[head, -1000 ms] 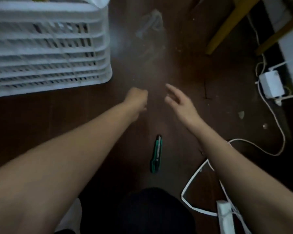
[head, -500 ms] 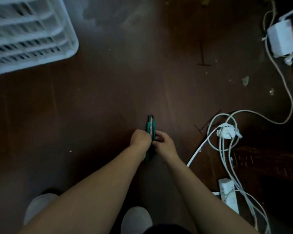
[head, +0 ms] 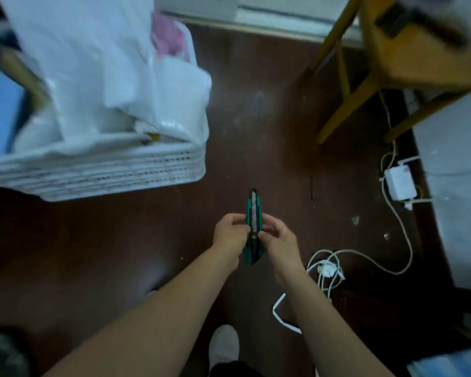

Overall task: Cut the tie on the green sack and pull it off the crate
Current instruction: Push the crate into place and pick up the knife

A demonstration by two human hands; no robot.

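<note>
Both hands out front, arms extended — L hand (head: pixel 230 233) & R hand (head: pixel 279 236) pinching green utility knife (head: pixel 253 227), tip fwd.

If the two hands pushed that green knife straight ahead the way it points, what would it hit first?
Probably nothing soon. The utility knife, held by the left hand and right hand, points up the frame over bare floor, passing right of the white crate. Depth is unclear; the far wall comes last.
</note>
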